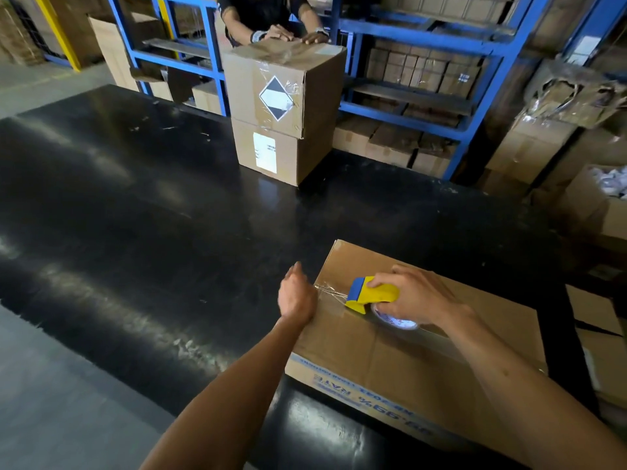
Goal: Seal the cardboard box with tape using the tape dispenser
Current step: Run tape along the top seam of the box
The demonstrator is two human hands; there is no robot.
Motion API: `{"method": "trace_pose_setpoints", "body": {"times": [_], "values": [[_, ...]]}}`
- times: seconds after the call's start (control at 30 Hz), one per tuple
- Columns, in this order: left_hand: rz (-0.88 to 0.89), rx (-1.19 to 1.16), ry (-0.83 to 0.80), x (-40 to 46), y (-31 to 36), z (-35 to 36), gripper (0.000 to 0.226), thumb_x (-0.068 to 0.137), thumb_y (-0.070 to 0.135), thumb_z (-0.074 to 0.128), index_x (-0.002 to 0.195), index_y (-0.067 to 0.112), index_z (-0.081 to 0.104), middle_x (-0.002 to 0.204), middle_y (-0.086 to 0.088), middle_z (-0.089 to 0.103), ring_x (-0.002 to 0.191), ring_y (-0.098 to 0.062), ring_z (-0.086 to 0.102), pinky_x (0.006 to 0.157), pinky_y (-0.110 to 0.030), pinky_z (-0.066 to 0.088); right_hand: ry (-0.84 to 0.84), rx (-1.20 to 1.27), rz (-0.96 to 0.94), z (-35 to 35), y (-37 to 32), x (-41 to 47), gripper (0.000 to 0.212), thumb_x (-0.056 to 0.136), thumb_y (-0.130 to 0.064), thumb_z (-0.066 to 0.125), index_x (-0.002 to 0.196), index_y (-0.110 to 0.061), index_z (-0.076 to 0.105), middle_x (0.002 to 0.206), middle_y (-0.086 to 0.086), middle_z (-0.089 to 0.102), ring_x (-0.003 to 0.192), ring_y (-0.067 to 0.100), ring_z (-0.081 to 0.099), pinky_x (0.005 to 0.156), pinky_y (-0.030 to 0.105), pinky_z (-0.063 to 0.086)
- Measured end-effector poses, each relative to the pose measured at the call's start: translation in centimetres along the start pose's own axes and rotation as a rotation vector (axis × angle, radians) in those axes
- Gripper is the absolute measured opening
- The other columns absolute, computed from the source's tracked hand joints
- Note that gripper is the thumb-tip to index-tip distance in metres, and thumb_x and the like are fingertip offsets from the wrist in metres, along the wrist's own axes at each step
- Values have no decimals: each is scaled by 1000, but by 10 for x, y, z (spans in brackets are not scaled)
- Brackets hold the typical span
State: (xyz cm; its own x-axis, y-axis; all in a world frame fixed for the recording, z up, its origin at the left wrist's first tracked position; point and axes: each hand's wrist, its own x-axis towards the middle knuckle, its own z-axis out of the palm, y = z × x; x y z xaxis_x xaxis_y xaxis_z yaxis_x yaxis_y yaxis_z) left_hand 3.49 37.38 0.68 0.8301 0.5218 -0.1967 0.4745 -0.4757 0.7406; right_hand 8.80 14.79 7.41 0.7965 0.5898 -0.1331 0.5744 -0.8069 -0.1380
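Observation:
A flat brown cardboard box (pixel 400 354) lies on the black table at the lower right, its flaps closed. My right hand (pixel 419 295) grips a yellow and blue tape dispenser (pixel 371 293) that rests on the box top near its left edge, with the tape roll (pixel 395 321) under my palm. A short, crinkled stretch of clear tape (pixel 330 291) runs from the dispenser's blade to the box's left edge. My left hand (pixel 297 293) presses against that left edge where the tape ends, fingers curled down the side.
The black table (pixel 152 212) stretches left and ahead. Two stacked cardboard boxes (pixel 288 106) stand at its far edge, with another person's hands (pixel 295 33) on the top one. Blue shelving (pixel 424 110) with cartons lines the back. More boxes (pixel 597 212) stand at the right.

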Motion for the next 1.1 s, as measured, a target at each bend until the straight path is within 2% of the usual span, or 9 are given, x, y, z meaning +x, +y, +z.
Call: {"method": "trace_pose_setpoints", "body": {"times": [0.1,0.17,0.23,0.3,0.37,0.47,0.57,0.83,1.1], "values": [[307,76,-210,-4,7,15,54,109,38,28,158,18,23,164,-8,24,143,-32,37,114,-44,32,-27,38,18,2,1,1,51,72,-61,66,120,-49,52,93,-9,51,82,18,55,65,32,51],[388,293,-339,4,-4,26,60,108,44,22,160,19,10,168,-5,0,150,-31,22,117,-46,26,-37,60,28,4,1,4,53,69,-63,64,118,-52,50,93,-9,51,85,19,56,70,38,53],[492,408,-395,10,-16,27,62,108,45,20,160,15,5,167,-10,-12,154,-32,4,121,-48,20,-50,58,33,3,2,5,56,66,-65,61,119,-56,49,98,-8,54,93,19,58,74,36,51],[781,559,-335,12,-25,25,62,108,40,17,158,4,13,165,-22,-3,151,-36,-8,123,-51,12,-60,6,21,0,2,6,55,70,-63,63,123,-56,52,107,-7,58,101,18,58,71,29,44],[969,764,-270,11,-31,24,70,104,42,10,154,-4,24,162,-26,15,151,-40,5,122,-55,15,-52,-25,-12,-4,-1,8,53,75,-59,66,126,-54,54,111,-6,61,104,18,58,69,26,36],[981,950,-314,13,-32,25,81,97,54,2,157,-1,6,165,-22,0,153,-34,-3,125,-47,2,-34,-48,-24,-8,-4,6,51,77,-57,67,127,-54,55,116,-6,64,107,19,58,71,25,32],[932,955,-320,11,-28,24,93,95,70,8,157,3,-7,164,-16,-15,152,-29,-15,125,-42,-5,-45,-53,-34,-10,-4,4,52,77,-58,67,127,-53,56,124,-6,64,111,20,58,74,27,35],[869,927,-334,2,-23,19,104,89,83,10,156,8,-15,164,-12,-21,151,-23,-21,125,-41,-5,-157,-96,-13,-19,41,-28,53,73,-62,66,124,-54,55,122,-10,67,103,22,63,80,33,50],[804,970,-317,-18,-7,29,113,84,88,8,155,2,-15,161,-20,-23,150,-31,-21,124,-45,-6,-140,-51,20,-16,67,-52,50,73,-58,66,122,-53,57,120,-11,67,103,20,62,84,33,48]]}}
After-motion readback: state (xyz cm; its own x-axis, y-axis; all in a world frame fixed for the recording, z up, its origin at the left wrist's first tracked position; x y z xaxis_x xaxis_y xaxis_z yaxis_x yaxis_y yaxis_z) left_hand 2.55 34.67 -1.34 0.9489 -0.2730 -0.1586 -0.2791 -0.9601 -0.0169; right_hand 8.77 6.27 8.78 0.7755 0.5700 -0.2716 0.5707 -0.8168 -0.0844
